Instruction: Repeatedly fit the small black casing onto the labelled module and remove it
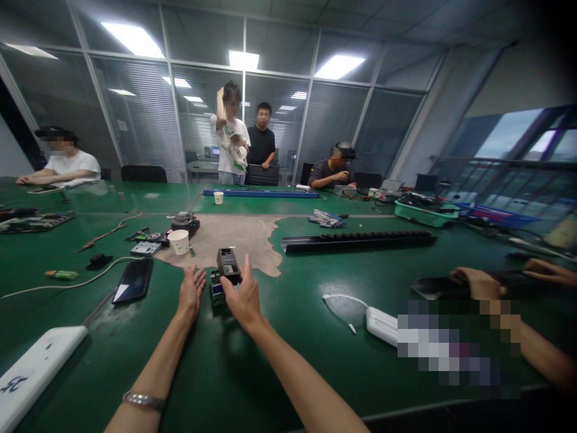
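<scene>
On the green table (293, 313), a black smartphone (135, 278) lies to the left of the person's left hand (192, 290), and a cluster of small electronic parts (148, 243) sits beyond that hand on and beside a worn pale patch (243, 231). The left hand is spread and unclenched, holding nothing, just beside a black device housing (229, 264). The right hand (243, 297) grips that housing between thumb and fingers, raised and tilted over a darker module (217, 287); whether the two are joined cannot be told. Farther off lie a black slotted rail (358, 242), a blue bar (261, 193) and a clear plastic packet (325, 218). A white adapter (381, 325) with a short cable rests to the right, partly lost under pixelation. A co-worker's hand (480, 281) covers part of a dark bar (430, 287); that arm is partly pixelated too. A long white box (42, 373) is cut off at the left edge, and the right hand hides the housing's near side. A paper cup (179, 243) stands among the parts, a second cup (219, 198) near the blue bar; their contents cannot be made out. A green basket (424, 215) holds a tangle of dark items.
</scene>
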`<state>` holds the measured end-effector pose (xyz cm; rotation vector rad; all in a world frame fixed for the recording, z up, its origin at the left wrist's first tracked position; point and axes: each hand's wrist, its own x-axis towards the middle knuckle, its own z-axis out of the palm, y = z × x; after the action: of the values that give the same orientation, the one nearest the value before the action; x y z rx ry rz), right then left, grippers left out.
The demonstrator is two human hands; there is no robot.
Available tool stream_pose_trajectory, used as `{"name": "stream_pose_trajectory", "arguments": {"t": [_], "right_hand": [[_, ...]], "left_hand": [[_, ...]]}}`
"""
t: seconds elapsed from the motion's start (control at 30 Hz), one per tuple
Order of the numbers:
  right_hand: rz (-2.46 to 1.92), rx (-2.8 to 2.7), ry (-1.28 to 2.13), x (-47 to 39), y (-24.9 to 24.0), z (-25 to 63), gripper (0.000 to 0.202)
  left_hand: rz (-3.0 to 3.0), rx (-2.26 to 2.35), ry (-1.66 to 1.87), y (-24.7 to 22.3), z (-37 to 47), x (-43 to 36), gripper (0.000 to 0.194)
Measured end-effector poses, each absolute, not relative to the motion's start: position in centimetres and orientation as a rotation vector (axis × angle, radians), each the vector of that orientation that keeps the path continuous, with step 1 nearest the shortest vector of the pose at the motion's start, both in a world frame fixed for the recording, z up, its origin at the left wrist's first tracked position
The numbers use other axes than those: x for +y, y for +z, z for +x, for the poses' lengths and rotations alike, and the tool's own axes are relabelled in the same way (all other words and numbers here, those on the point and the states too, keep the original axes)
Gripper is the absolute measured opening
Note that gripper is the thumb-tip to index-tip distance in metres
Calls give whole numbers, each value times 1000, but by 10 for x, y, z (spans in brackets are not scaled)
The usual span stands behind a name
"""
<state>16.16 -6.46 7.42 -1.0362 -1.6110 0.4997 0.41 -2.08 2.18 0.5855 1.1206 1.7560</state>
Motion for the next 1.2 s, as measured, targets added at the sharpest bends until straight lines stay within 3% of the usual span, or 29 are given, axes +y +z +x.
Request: {"name": "stream_pose_trajectory", "arguments": {"t": [0.27,0.67,1.2], "right_hand": [[-1234,-1571,445,-61,48,226,84],[-1337,-1632,423,-65,20,231,91],[-1193,-1550,561,-66,51,216,75]], "left_hand": [[582,1123,1748,21,4,-19,66],[592,1113,1754,19,3,-19,67],[592,1116,1746,20,3,-20,67]]}}
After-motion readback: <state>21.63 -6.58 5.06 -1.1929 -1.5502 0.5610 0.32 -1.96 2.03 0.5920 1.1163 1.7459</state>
